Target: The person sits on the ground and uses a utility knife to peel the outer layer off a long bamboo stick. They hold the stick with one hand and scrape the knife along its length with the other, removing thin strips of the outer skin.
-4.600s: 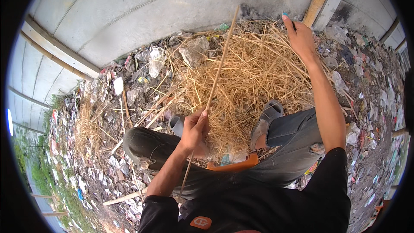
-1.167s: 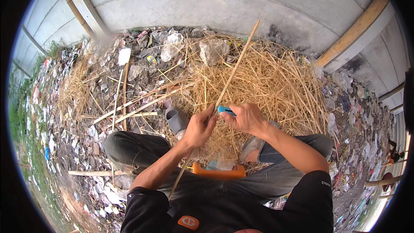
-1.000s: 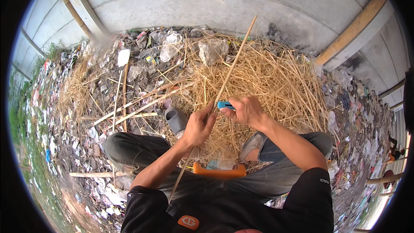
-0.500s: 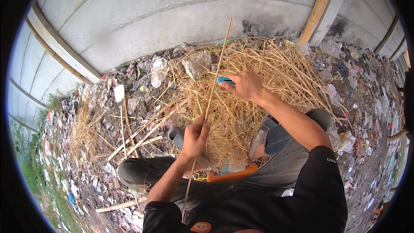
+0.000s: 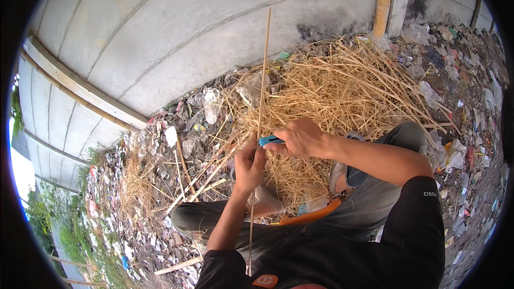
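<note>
A long thin bamboo strip (image 5: 264,69) stands nearly upright in view, from above my hands down past my lap. My left hand (image 5: 250,165) is closed round its middle. In my right hand (image 5: 302,138) is a blue-handled utility knife (image 5: 271,140), held against or just beside the strip, right above the left hand's fingers. The knife's blade cannot be made out. Beneath both hands lies a heap of pale shavings and split slivers (image 5: 326,93). An orange curved handle-like object (image 5: 310,214) shows partly between my legs.
A grey panel wall (image 5: 214,32) with posts (image 5: 383,2) stands beyond the heap. Loose bamboo sticks (image 5: 187,182) lie left of my knees. Plastic scraps and litter (image 5: 155,225) cover the dirt around me. A pale lump (image 5: 251,90) sits by the heap's far edge.
My right hand has brought the knife down and left along the strip, close to my left hand. The strip stands more upright. The whole view has turned and shifted.
</note>
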`<state>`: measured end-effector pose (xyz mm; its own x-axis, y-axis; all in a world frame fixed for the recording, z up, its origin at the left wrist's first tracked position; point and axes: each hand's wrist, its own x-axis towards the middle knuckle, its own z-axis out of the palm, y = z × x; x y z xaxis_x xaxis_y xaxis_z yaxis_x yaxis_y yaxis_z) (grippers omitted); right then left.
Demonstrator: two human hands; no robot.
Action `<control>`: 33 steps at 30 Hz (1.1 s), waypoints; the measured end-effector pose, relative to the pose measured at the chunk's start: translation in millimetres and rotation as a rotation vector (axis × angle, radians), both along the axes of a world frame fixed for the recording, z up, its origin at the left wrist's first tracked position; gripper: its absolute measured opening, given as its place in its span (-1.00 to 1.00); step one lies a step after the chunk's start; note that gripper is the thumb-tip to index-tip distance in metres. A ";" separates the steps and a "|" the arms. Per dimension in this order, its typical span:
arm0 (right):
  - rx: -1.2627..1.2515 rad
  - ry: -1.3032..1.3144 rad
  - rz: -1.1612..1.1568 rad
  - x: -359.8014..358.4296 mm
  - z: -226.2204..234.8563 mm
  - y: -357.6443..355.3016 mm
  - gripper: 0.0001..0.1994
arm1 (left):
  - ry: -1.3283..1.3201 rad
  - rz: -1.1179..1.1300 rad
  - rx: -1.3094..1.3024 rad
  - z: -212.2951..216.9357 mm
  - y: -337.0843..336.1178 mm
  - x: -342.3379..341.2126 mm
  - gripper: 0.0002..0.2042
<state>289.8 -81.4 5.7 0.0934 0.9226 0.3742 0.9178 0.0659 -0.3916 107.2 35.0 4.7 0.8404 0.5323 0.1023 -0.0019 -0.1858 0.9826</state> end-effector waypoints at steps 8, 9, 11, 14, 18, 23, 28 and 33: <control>-0.034 0.072 -0.467 112.9 1.9 2.7 -0.24 | 0.138 -0.059 -0.100 -8.8 -44.0 -19.8 -0.55; -0.033 0.061 -0.545 130.4 -0.5 0.3 -0.24 | 0.202 -0.096 -0.086 -8.8 -49.1 -23.5 -0.49; -0.031 0.069 -0.681 159.3 -3.1 -7.3 -0.25 | 0.214 -0.135 -0.012 -11.6 -55.7 -30.2 -0.48; 0.000 0.196 -0.900 208.2 0.6 -29.2 -0.26 | 0.252 -0.175 0.080 -8.7 -61.3 -54.5 -0.47; 0.110 0.282 -1.237 292.1 -7.5 -95.3 -0.23 | 0.107 -0.119 0.017 7.5 -41.8 -90.3 -0.50; 0.196 0.157 -1.074 284.5 -3.1 -81.0 -0.24 | -0.120 0.142 -0.096 30.4 31.1 -80.5 -0.56; 0.217 0.071 -0.739 209.5 25.2 -38.3 -0.30 | -0.184 0.093 -0.085 63.4 89.6 -48.2 -0.57; 0.123 0.194 -0.362 102.1 35.1 -18.3 -0.36 | -0.046 -0.129 -0.132 49.3 59.3 -33.5 -0.56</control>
<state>391.9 -99.8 40.8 0.4828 0.7666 0.4233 0.8003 -0.1900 -0.5687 73.7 94.3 54.0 0.8984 0.4321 0.0786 -0.0631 -0.0501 0.9967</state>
